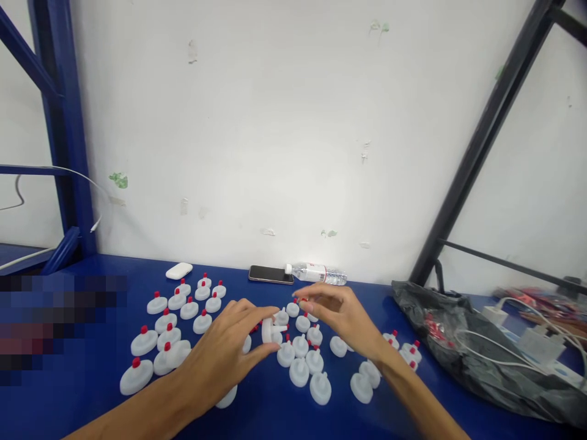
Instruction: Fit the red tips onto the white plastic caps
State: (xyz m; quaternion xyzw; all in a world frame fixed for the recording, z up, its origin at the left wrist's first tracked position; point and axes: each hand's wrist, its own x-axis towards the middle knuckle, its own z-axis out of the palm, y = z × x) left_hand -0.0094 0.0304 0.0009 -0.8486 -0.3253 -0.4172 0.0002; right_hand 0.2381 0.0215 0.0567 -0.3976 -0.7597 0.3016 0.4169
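Between the thumb and fingers of my left hand is a white plastic nozzle cap, tipped on its side with its spout pointing right. My right hand is a little to the right and higher, thumb and forefinger pinched together. A bit of red shows near those fingertips, but I cannot tell whether it is held or lies behind. Below the hands stand several white nozzle caps with bare spouts. To the left are several more with small red tips on their spouts.
A phone, a clear water bottle and a white case lie along the wall on the blue table. At the right, a dark plastic bag holds small red pieces, with white cables and chargers across it.
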